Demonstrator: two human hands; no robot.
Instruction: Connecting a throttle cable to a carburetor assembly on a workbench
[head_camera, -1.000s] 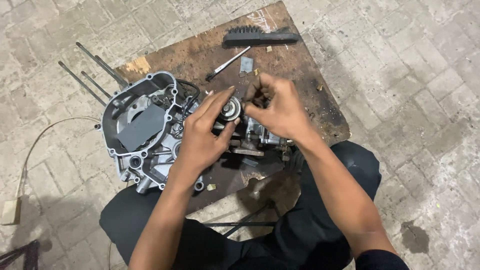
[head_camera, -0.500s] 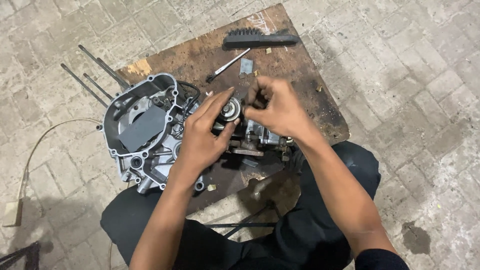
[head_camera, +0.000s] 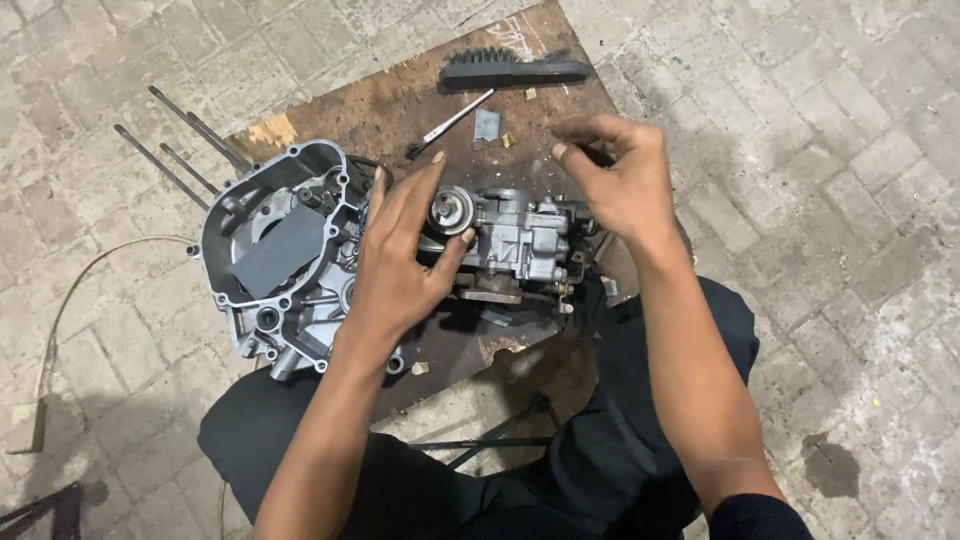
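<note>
**Carb sitting on the board, both hands around it**

The grey metal carburetor (head_camera: 515, 245) sits on the brown wooden board (head_camera: 400, 100), just right of the engine case half (head_camera: 275, 255). Left hand (head_camera: 400, 260) is spread loose against its round end, thumb touching underneath, not gripping. Right hand (head_camera: 620, 180) hovers just above it, fingers curled and empty. A black brush (head_camera: 515, 70) lies at the board's far edge.

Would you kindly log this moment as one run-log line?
left hand: touching carburetor | right hand: open above it, apart | engine case: left on board | brush: far edge
</note>
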